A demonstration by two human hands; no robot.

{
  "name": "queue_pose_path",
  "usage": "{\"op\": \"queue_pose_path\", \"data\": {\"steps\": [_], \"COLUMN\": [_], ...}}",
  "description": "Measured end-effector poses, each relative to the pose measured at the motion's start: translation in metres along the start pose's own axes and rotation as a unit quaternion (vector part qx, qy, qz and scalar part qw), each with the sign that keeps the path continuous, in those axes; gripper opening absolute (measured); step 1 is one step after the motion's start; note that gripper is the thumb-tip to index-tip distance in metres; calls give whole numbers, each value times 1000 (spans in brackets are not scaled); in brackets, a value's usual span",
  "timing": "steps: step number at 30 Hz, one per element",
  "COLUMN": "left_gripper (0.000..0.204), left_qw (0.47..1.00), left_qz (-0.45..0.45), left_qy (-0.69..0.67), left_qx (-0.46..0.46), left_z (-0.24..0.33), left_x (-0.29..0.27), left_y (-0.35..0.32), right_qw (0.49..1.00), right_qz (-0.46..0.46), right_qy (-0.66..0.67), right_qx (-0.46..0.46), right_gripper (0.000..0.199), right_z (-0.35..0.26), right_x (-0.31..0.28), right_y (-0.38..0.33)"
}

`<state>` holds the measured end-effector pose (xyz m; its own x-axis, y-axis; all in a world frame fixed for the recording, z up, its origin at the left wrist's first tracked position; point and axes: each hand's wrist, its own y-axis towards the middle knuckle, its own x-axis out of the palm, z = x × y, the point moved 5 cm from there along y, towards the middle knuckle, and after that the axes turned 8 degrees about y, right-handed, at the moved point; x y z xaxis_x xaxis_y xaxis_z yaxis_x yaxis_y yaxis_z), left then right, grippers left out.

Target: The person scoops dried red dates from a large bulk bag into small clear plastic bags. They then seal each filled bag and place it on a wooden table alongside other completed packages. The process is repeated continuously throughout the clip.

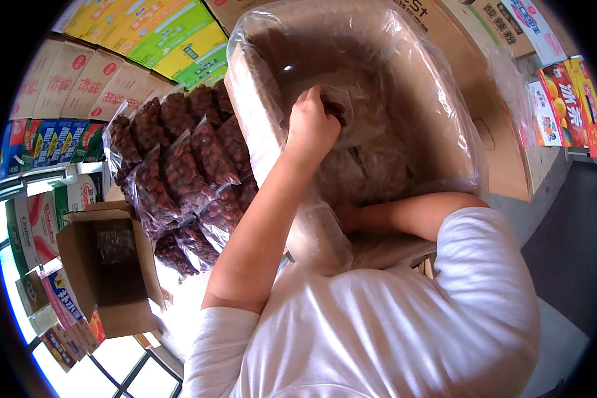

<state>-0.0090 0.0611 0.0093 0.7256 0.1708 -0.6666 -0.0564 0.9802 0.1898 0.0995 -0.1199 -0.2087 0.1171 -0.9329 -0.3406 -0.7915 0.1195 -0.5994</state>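
Note:
My left hand (314, 125) is inside a large cardboard carton (262, 109) lined with clear plastic (444, 123). Its fingers are closed on a small clear bag of dark red dried fruit (335, 111), of which only a part shows. Low in the same carton is my right hand (349, 217), near the wall closest to me; the plastic and shadow hide its fingers. Crumpled clear plastic (351, 169) lies between the two hands. To the left of the carton, several bags of dark red dried fruit (187, 166) are piled in rows.
An open, smaller cardboard box (149, 265) stands at the lower left with clear plastic inside. Stacked cartons (79, 76) and yellow-green boxes (159, 33) line the far left. On the right are a flat brown cardboard surface (504, 152) and colourful packages (567, 106).

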Motion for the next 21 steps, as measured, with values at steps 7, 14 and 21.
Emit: {"op": "queue_pose_path", "data": {"steps": [7, 14, 21], "left_gripper": [48, 49, 52], "left_qw": [999, 999, 999], "left_qz": [-24, -18, -15], "left_qy": [-40, -32, 31], "left_qx": [-17, -12, 11], "left_z": [-10, -4, 10], "left_x": [15, 7, -5], "left_y": [4, 2, 0], "right_qw": [997, 902, 796], "right_qz": [-37, -20, 189], "right_qy": [61, 385, 570], "right_qx": [26, 196, 78], "right_gripper": [48, 34, 17], "right_z": [39, 18, -21], "right_x": [21, -35, -154], "right_y": [33, -13, -79]}}
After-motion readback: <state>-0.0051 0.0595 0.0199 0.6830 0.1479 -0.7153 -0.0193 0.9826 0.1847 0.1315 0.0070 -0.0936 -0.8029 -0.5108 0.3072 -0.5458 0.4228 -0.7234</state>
